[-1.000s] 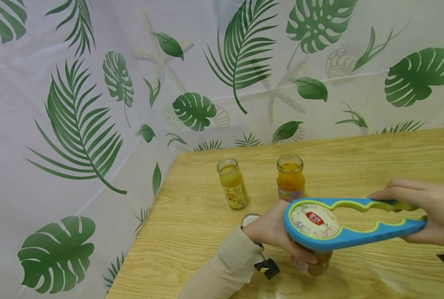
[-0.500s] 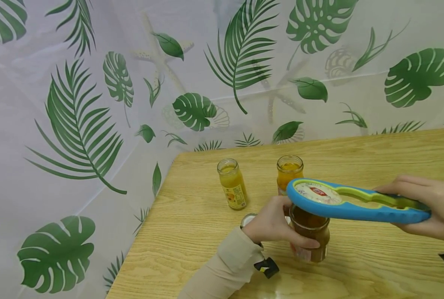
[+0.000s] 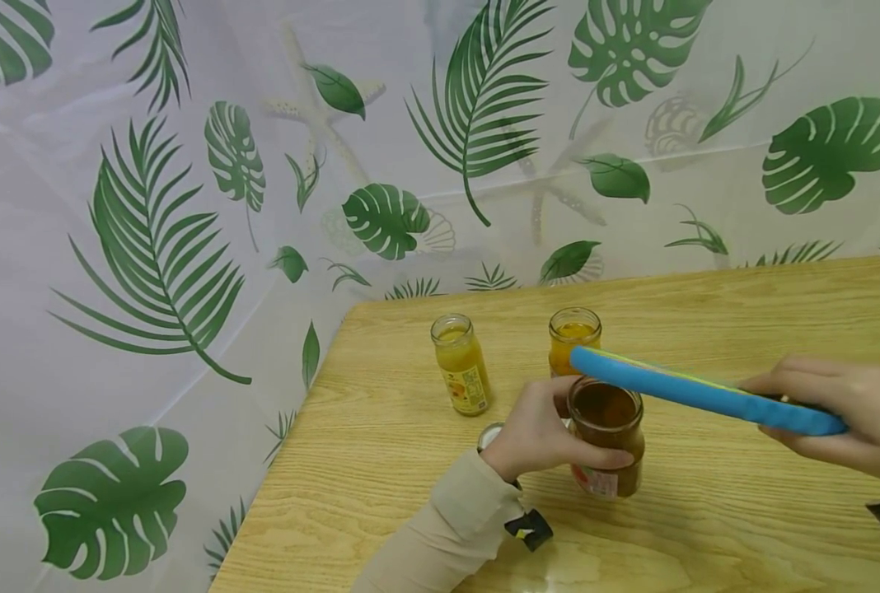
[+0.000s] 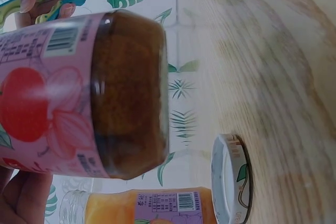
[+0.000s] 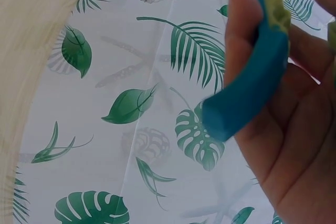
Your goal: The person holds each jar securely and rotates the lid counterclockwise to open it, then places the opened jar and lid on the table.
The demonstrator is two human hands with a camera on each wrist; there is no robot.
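In the head view my left hand (image 3: 540, 432) grips a glass jar (image 3: 606, 441) of dark brown contents, its mouth uncovered. The left wrist view shows that jar's pink label (image 4: 50, 95) with red fruit, and a gap between its base and the tabletop. My right hand (image 3: 848, 412) holds the handles of a blue and yellow-green jar opener (image 3: 695, 391), seen edge-on just above the jar's rim. The lid that sat in its ring is hidden now. In the right wrist view the fingers wrap a blue handle end (image 5: 247, 85).
An open jar of yellow contents (image 3: 462, 371) and an open jar of orange contents (image 3: 575, 331) stand farther back on the wooden table (image 3: 381, 461). A loose lid (image 4: 231, 179) lies near the orange jar, partly behind my left hand in the head view. A leaf-patterned sheet (image 3: 425, 148) hangs behind.
The opener has lifted off the brown jar with the lid in its ring, then tipped edge-on. The jar's mouth has come into view, and my left hand has raised the jar slightly.
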